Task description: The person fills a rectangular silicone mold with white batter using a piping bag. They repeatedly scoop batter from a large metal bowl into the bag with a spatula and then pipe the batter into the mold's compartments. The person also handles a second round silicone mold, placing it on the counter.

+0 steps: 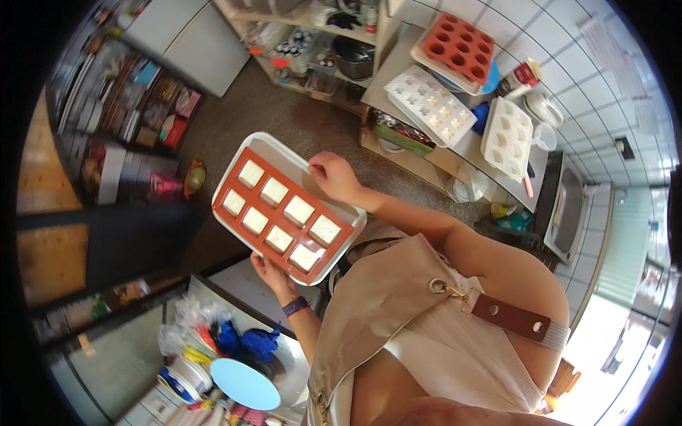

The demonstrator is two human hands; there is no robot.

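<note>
A white tray [259, 138] is held at waist height in front of me. On it rests a reddish-brown silicone mould [270, 230] with several square cavities, each filled with a pale, whitish material. My left hand [273, 275] supports the tray from its near-left long side, with its fingers partly hidden under the edge; a dark band circles that wrist. At the opposite long side, my right hand [337, 177] grips the rim with curled fingers. The mould lies off-centre, leaving a strip of tray floor bare beside my right hand.
A side counter [386, 90] carries a red round-cavity mould [459, 47], a white mould [431, 104] and a cream mould [507, 137]. Beyond it is a sink [567, 213]. Shelves [303, 16] and a refrigerator [186, 42] stand ahead. A light-blue round object [245, 383] lies lower left.
</note>
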